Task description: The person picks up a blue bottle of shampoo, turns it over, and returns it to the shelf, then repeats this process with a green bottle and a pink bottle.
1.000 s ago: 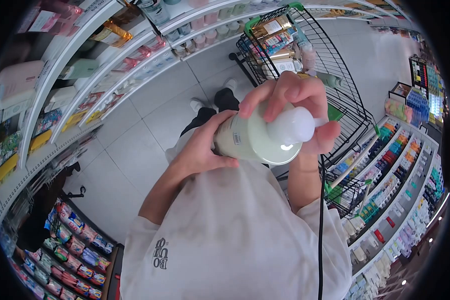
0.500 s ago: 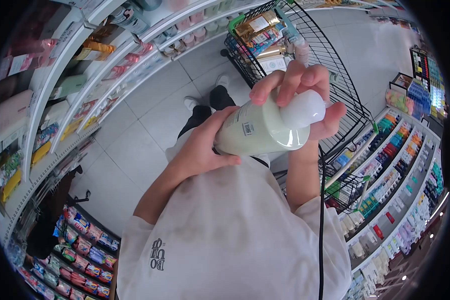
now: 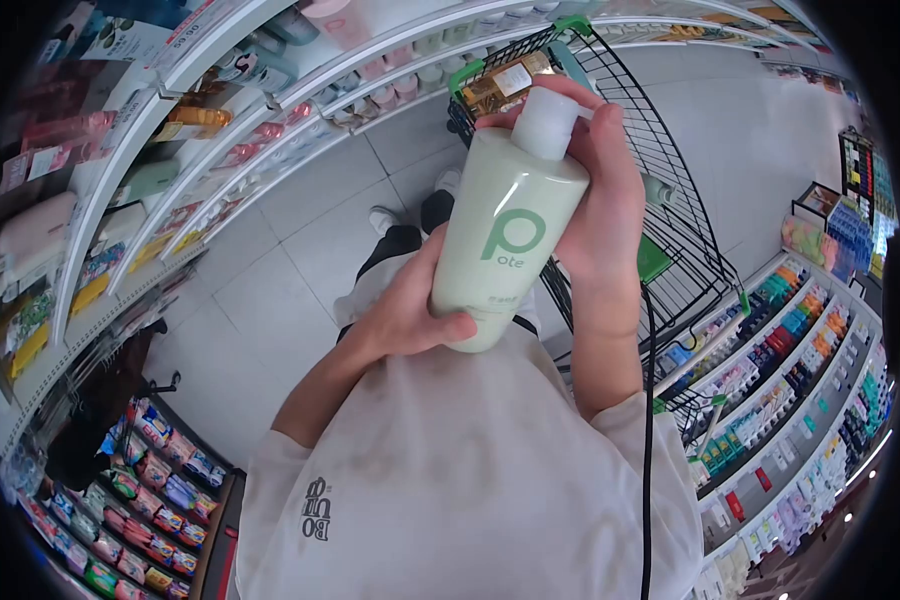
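A pale green bottle (image 3: 510,190) with a white cap (image 3: 544,124) is tilted in front of my chest, its green "P" label turned up toward me. My left hand (image 3: 405,315) wraps round the lower part, thumb across the front near the base. At the top end, my right hand (image 3: 610,190) curls round the cap and shoulder from behind; some of its fingers are hidden by the bottle. Beyond the bottle stands a black wire shopping cart (image 3: 692,165) with green corners, and a gold package (image 3: 500,88) lies in it.
Shelves (image 3: 185,130) of bottles and packs curve along the left. Another display shelf (image 3: 770,400) with many small products stands at the right. A rack of colourful packets (image 3: 155,470) is at lower left, near a person in dark clothes (image 3: 90,430). A black cable (image 3: 649,450) hangs down my right side.
The bottle has been turned, so its front label now faces me and its cap points further up. My right hand has shifted from over the cap to its right side.
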Demonstrator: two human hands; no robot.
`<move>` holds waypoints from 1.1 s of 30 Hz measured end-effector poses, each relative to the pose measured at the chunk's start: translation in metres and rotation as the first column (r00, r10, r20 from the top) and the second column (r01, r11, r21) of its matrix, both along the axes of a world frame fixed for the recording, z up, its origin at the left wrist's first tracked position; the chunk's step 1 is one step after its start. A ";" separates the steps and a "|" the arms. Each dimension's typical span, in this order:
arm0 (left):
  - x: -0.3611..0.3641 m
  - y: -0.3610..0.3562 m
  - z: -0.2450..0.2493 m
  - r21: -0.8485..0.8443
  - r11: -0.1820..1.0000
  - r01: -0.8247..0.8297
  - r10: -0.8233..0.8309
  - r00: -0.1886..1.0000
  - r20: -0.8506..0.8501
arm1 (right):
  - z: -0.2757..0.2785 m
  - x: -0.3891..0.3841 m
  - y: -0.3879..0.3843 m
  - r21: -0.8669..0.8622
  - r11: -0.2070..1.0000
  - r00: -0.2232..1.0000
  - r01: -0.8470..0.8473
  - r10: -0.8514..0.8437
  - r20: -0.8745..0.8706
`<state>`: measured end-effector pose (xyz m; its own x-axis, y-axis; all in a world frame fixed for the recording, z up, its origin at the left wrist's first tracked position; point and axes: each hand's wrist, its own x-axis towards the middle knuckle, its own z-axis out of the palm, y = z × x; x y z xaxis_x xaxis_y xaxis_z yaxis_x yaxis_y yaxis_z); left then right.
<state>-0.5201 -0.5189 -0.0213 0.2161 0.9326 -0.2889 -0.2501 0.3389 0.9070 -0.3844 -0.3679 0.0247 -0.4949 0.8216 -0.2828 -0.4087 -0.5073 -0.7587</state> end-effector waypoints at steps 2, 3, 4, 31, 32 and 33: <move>0.005 0.005 -0.001 0.051 0.999 -0.015 0.008 0.992 0.125 | 0.003 0.002 0.013 -0.030 0.999 1.000 -0.011 0.011 -0.019; 0.007 0.008 0.001 0.048 0.999 -0.017 0.011 0.993 0.120 | 0.005 0.002 0.018 -0.052 0.999 0.999 -0.015 0.014 -0.030; 0.009 0.011 0.006 0.043 0.999 -0.017 0.013 0.994 0.106 | 0.004 0.005 0.022 -0.058 0.998 0.999 -0.018 0.016 -0.034; -0.028 0.030 -0.004 -0.022 0.991 -0.134 0.136 0.960 0.245 | -0.003 -0.052 0.035 0.109 0.989 0.991 -0.095 0.085 0.099; -0.033 0.031 0.000 -0.027 0.990 -0.138 0.141 0.967 0.210 | -0.002 -0.056 0.035 0.096 0.992 0.992 -0.083 0.073 0.108; -0.036 0.031 -0.002 -0.027 0.990 -0.139 0.142 0.966 0.214 | -0.001 -0.060 0.035 0.083 0.994 0.991 -0.071 0.061 0.117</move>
